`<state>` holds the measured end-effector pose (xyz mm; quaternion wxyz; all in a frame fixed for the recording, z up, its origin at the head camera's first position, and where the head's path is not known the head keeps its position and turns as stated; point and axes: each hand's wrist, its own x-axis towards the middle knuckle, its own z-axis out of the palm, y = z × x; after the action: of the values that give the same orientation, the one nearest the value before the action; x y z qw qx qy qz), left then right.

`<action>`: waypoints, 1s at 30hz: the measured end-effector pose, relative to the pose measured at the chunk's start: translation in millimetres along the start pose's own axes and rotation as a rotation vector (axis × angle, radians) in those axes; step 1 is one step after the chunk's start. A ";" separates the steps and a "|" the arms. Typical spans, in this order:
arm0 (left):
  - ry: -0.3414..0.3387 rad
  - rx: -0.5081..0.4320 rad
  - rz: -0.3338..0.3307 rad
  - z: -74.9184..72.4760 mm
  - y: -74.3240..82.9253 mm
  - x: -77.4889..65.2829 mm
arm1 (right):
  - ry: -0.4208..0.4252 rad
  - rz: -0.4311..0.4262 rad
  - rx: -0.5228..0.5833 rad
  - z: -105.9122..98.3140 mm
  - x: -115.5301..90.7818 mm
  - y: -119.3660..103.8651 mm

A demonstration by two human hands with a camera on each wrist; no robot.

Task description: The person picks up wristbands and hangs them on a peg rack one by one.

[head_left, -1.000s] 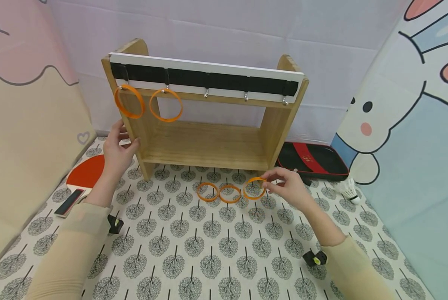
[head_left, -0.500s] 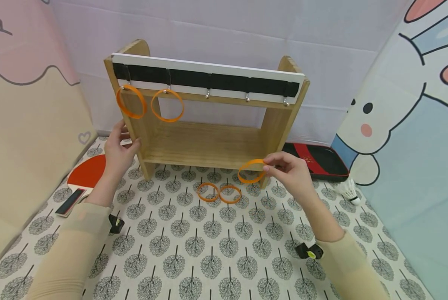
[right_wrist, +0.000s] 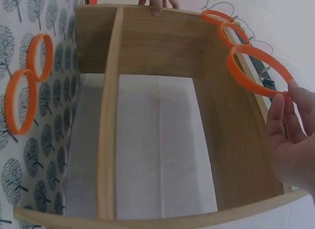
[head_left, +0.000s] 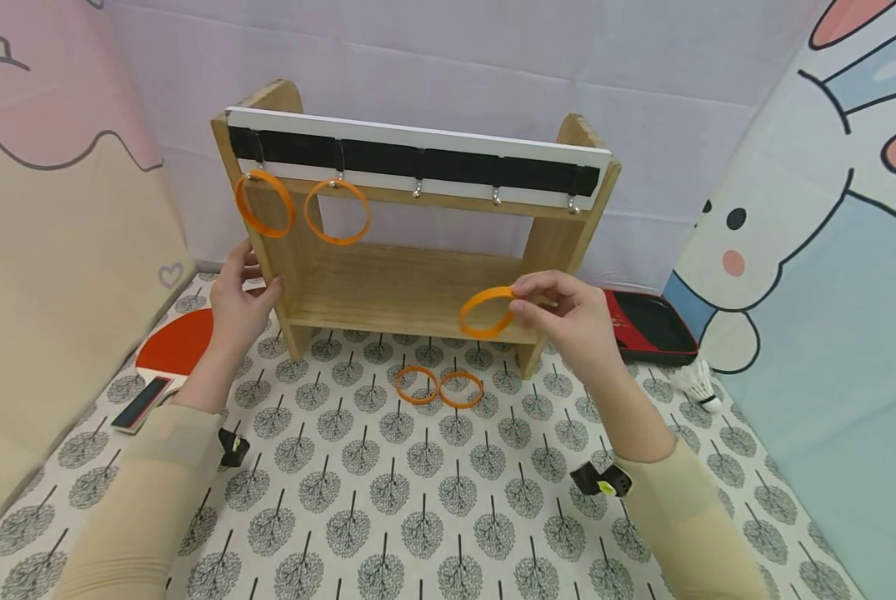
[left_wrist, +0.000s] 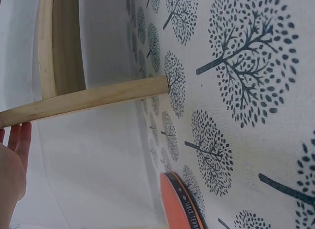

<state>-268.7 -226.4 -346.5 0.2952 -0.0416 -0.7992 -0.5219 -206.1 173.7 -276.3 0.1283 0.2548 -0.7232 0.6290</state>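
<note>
A wooden shelf [head_left: 410, 287] stands on the patterned cloth, with a row of metal hooks along its black-striped front bar [head_left: 455, 162]. One orange ring [head_left: 248, 218] hangs from the leftmost hook, and a second orange ring [head_left: 338, 241] hangs from the hook beside it. My left hand [head_left: 239, 296] grips the shelf's left side panel, thumb in front and fingers behind. Between thumb and fingers, my right hand [head_left: 571, 321] pinches another orange ring [right_wrist: 241, 80], held in front of the shelf's lower right part. Two more rings [head_left: 417, 401] lie side by side on the cloth.
Left of the shelf lies a red table tennis bat [head_left: 173, 342], partly behind the left arm. A black and red case [head_left: 653, 329] and a shuttlecock [head_left: 697, 383] lie to the right. Cloth walls [head_left: 448, 58] enclose the back and sides.
My right hand has lifted the pinched ring off the cloth and carried it up and slightly left. The left hand keeps its grip on the side panel.
</note>
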 end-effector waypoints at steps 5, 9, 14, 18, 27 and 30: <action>0.005 0.004 0.005 2.3 -19.8 6.3 | 0.027 0.027 0.121 8.8 8.3 -6.4; 0.011 -0.002 0.011 3.6 -30.1 9.0 | 0.054 0.046 0.203 16.6 15.0 -8.8; 0.013 -0.004 0.015 3.2 -29.8 8.2 | 0.085 0.032 0.247 29.4 22.5 -10.2; 0.012 0.001 0.017 3.5 -29.9 8.2 | 0.122 0.018 0.280 39.7 27.4 -12.3; 0.016 0.003 0.012 4.1 -31.8 8.2 | 0.212 0.046 0.542 63.6 38.2 -12.8; 0.016 0.012 0.009 3.7 -30.8 8.4 | 0.221 0.043 0.566 70.4 42.3 -12.1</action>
<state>-288.7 -239.2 -368.1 0.3042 -0.0390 -0.7997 -0.5161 -225.6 95.3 -257.1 0.1166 0.1950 -0.5059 0.8321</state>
